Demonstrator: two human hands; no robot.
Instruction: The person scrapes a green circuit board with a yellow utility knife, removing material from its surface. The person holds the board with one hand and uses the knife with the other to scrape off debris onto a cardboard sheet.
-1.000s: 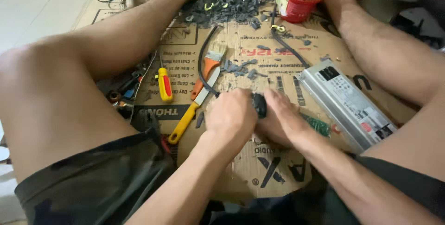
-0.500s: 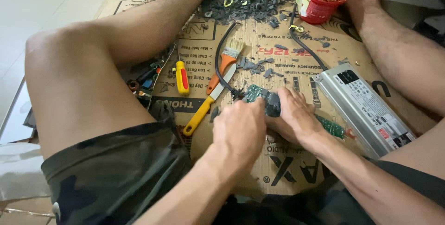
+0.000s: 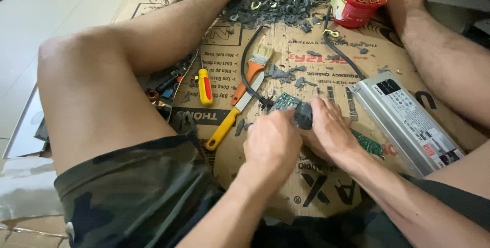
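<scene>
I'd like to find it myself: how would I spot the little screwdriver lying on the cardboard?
Start at the flattened cardboard sheet on the floor between the person's legs. Beside the left knee, left of the orange-handled paintbrush, lies the short screwdriver. Its stubby yellow handle with a red stripe sets it apart from the longer yellow-handled knife.

Open cardboard [image 3: 332,186] is left near the two hands. To their right the way is blocked by a long metal box [image 3: 408,117]. To their left, a yellow-handled knife [image 3: 232,115], a paintbrush [image 3: 250,72] and a small yellow screwdriver [image 3: 205,87] lie close together. Farther off, passage is narrowed by a black cable [image 3: 342,56], a pile of grey scraps [image 3: 270,5] and a red cup [image 3: 357,0]. Both sides are closed off by bare legs.
</scene>
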